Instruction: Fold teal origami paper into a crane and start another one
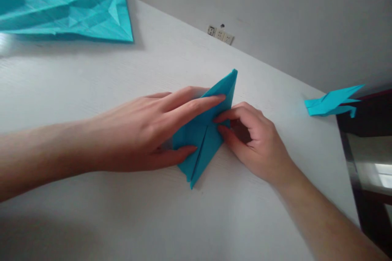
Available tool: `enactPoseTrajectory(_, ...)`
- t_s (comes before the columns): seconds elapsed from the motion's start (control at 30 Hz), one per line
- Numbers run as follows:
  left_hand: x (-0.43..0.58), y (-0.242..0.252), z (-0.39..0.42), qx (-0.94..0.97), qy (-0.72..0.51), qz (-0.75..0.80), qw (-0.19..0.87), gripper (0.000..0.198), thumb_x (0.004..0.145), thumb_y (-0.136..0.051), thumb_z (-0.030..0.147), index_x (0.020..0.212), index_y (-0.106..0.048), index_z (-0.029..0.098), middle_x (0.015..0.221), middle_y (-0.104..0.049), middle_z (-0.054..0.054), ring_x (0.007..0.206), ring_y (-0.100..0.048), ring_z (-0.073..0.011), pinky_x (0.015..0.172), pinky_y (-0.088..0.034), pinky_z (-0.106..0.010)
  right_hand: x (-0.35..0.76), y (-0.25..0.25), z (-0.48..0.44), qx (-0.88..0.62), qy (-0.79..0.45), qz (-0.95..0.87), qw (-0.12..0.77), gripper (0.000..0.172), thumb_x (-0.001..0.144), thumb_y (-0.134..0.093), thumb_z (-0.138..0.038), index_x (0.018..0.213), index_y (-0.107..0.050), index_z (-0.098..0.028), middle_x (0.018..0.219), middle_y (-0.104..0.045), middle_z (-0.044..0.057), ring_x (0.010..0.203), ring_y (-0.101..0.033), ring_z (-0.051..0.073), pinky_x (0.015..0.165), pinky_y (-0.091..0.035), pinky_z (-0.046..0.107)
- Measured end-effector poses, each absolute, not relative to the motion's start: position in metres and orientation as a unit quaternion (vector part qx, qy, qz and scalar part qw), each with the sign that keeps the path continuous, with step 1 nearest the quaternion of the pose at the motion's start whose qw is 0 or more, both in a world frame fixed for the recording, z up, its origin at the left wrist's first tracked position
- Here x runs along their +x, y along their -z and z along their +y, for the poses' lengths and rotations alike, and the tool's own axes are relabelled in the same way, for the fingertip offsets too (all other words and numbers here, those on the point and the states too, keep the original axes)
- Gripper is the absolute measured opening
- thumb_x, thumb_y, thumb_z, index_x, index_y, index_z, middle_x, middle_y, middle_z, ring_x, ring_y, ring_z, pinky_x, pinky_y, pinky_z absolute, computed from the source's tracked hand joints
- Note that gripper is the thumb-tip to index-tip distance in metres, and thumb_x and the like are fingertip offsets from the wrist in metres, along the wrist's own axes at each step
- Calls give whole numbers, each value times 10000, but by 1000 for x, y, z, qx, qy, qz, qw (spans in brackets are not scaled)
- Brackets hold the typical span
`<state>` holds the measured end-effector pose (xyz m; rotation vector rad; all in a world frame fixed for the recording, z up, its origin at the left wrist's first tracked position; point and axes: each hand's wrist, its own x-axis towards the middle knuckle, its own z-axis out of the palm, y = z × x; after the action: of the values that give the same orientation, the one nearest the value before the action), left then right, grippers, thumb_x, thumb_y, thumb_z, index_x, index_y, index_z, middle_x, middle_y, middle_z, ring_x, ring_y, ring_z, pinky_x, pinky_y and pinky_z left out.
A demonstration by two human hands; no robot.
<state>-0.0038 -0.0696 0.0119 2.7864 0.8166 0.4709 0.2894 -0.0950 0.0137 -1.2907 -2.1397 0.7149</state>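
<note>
A blue folded paper [211,142] lies on the white table in a kite-like shape, with one point toward the wall and a slit running down its near half. My left hand [162,124] rests flat across its left side, fingers stretched out and thumb apart on the lower left flap. At the right edge, my right hand [254,138] pinches the paper between thumb and index finger. Part of the paper's left side is hidden under my left hand.
A creased blue sheet [70,8] lies at the table's far left. Near the right edge of the white table [122,212] stands a folded blue paper crane [330,104]. Behind the table is a grey wall with power sockets [219,34]. Dark furniture shows beyond the right edge.
</note>
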Motion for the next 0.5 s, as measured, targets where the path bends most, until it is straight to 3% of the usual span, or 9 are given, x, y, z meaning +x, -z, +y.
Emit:
enactPoseTrajectory(0.07, -4, -11, -68, 940, -171, 273, 114, 825, 1179, -635, 344, 1898, -275, 156, 1789, -573, -245, 1415, -792, -342, 1179, -689, -457, 290, -13, -96, -484, -263, -793, 262, 207, 1067, -747, -234, 1233, -825, -330, 1038, -787, 48, 943, -739, 309, 893, -610, 493)
enactPoseTrajectory(0.2, -5, -8, -66, 930, -192, 272, 156, 931, 1139, -693, 448, 1938, -252, 264, 1835, -571, -194, 1491, -763, -392, 1219, -673, -492, 294, -7, -97, -488, -285, -778, 273, 376, 1054, -779, -267, 1422, -776, -348, 1084, -785, 46, 953, -738, 304, 873, -635, 490)
enactPoseTrajectory(0.33, -4, -10, -65, 935, -192, 252, 160, 905, 1185, -645, 474, 1938, -209, 224, 1795, -617, -214, 1436, -794, -383, 1226, -660, -499, 298, -3, -97, -475, -297, -767, 313, 241, 1064, -789, -336, 1301, -761, -365, 1287, -792, 68, 1119, -738, 324, 933, -667, 502)
enactPoseTrajectory(0.4, -3, -11, -64, 937, -199, 234, 166, 907, 1212, -613, 488, 1933, -168, 165, 1713, -687, -231, 1393, -814, -368, 1236, -653, -493, 299, -2, -96, -474, -303, -758, 329, 231, 1073, -789, -366, 1301, -758, -370, 1326, -793, 66, 1138, -738, 322, 964, -678, 509)
enactPoseTrajectory(0.5, -3, -10, -64, 937, -214, 214, 177, 936, 1219, -612, 499, 1928, -129, 126, 1444, -832, -187, 1247, -860, -343, 1208, -669, -491, 301, -1, -96, -474, -320, -747, 339, 391, 1079, -813, -434, 1461, -745, -387, 1360, -801, 65, 1122, -749, 313, 961, -694, 501)
